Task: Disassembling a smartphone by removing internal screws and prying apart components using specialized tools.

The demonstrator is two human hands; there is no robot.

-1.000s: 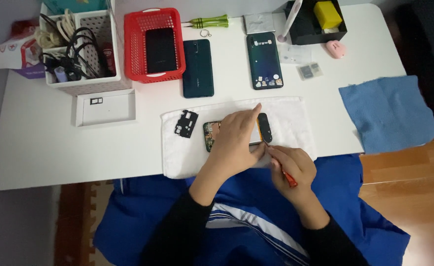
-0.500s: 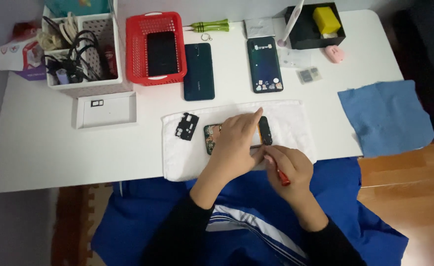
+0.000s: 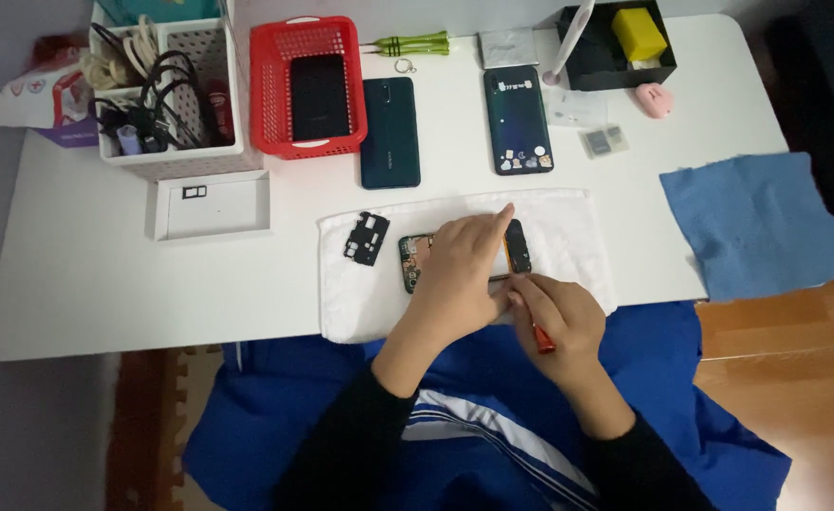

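At the desk's front edge, the left hand (image 3: 460,270) presses an opened phone (image 3: 417,260) onto a white towel (image 3: 568,237) while the right hand (image 3: 554,317) grips a red-handled screwdriver (image 3: 542,339), whose tip could slip and gouge the exposed board.

Lighting: dim, cool, even overhead light; no glare.
My hands cast only faint, soft shadows on the white table (image 3: 76,303); focus is slightly soft overall; corners darken, and the far edge bows mildly.
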